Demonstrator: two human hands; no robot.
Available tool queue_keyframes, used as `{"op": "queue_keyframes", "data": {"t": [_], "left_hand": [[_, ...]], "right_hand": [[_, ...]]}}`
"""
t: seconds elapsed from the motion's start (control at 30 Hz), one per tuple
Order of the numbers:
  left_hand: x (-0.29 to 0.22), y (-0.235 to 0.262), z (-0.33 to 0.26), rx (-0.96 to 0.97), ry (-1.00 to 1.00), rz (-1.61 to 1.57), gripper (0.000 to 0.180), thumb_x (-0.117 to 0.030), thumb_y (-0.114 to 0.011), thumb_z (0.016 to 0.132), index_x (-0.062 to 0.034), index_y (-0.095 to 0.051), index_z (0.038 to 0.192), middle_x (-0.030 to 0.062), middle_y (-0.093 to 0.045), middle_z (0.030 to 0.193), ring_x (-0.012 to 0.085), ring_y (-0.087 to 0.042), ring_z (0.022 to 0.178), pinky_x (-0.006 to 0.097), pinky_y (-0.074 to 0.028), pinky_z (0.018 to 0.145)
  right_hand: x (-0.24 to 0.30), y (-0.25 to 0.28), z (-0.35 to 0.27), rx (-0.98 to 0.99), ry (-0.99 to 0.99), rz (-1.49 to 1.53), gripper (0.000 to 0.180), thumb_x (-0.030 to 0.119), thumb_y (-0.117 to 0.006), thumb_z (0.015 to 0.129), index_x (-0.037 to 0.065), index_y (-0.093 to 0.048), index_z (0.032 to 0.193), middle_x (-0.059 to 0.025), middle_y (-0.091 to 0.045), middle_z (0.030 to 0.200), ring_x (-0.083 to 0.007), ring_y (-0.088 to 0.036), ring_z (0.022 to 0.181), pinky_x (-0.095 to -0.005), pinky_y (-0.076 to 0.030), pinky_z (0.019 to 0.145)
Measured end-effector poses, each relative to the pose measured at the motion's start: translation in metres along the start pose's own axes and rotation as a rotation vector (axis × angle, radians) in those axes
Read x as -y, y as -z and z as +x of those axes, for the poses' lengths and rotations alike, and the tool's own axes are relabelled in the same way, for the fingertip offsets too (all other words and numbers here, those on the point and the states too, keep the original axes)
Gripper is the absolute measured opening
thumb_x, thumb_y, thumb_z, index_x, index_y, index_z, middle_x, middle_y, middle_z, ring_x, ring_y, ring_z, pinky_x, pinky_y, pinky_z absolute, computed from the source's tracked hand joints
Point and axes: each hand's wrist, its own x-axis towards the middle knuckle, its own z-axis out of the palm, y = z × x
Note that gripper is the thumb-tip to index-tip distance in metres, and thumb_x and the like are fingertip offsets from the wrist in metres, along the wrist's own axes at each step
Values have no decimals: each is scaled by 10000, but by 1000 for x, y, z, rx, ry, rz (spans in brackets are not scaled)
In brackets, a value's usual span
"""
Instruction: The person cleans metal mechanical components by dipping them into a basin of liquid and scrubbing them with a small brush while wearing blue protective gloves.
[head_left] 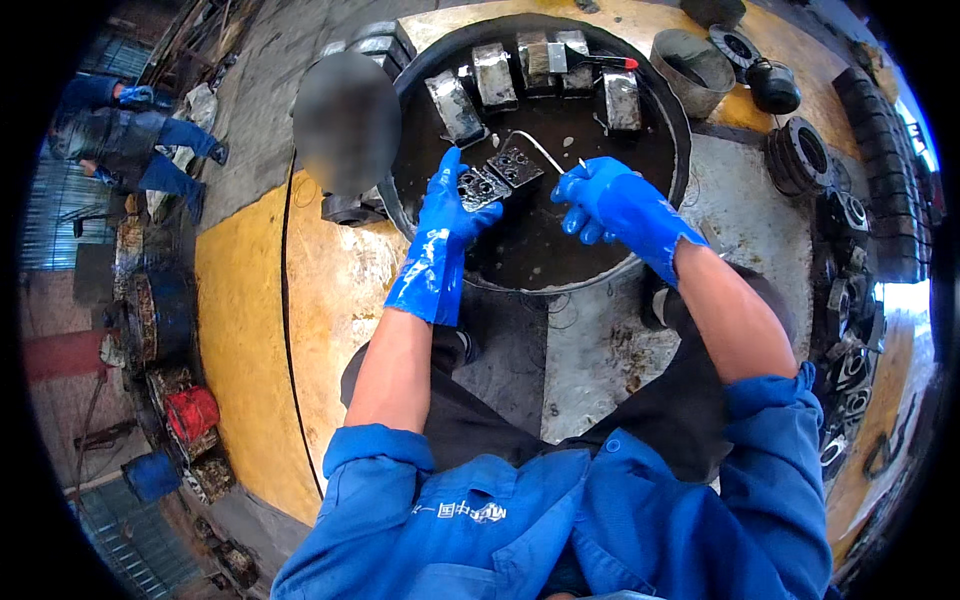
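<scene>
My left hand, in a wet blue rubber glove, grips a dark metal block with round holes. A second, similar holed piece adjoins it on the right; whether the two are joined I cannot tell. In my right hand, also blue-gloved, is a thin bent metal rod, its curved end above the second piece. Both hands are over a large round black basin with dark, wet-looking contents. Along its far side stand several wet metal blocks. A flat brush with a red-tipped handle lies across some of them.
Behind the basin's right side stands a grey metal cylinder. Black ring-shaped parts and a dark round pot lie farther right. A red container sits at left. Another person is at far left. A blurred patch hides the basin's left edge.
</scene>
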Motion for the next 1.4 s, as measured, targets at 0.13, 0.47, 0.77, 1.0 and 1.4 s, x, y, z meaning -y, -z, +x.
{"op": "queue_keyframes", "data": {"t": [0.13,0.47,0.77,1.0,1.4], "left_hand": [[-14,0,-5,7,12,57,1131,-184,-952,618,-112,-373,1587,189,-559,1392,326,-618,1224,426,-531,1055],[0,2,-1,-4,-35,71,1127,-207,-957,617,-107,-384,1582,182,-571,1389,327,-623,1216,433,-520,1065],[0,7,1,3,-37,67,1119,-217,-943,643,-109,-361,1593,188,-591,1379,319,-630,1222,421,-531,1051],[-2,7,-3,82,-166,120,1128,-202,-964,611,-108,-390,1578,178,-588,1379,326,-629,1205,428,-525,1057],[12,7,2,72,-246,221,1116,-212,-971,628,-83,-388,1572,194,-614,1312,341,-639,1168,424,-523,1035]], "right_hand": [[-14,-4,17,-11,54,61,289,282,-578,999,66,-701,1145,-108,-738,792,-195,-670,581,-344,-495,527],[-20,-6,41,-13,23,-127,302,281,-576,1008,30,-707,1115,-140,-735,793,-230,-685,605,-361,-550,545],[-34,4,61,-102,350,-572,235,245,-636,947,42,-736,1007,-143,-736,840,-264,-711,696,-404,-575,616],[-47,-2,64,-206,480,-944,197,138,-665,833,51,-794,954,-213,-755,1019,-404,-733,990,-483,-598,854],[-17,-28,55,-61,-97,-798,256,180,-770,813,98,-799,1054,-177,-753,1108,-396,-722,1036,-508,-587,895]]}}
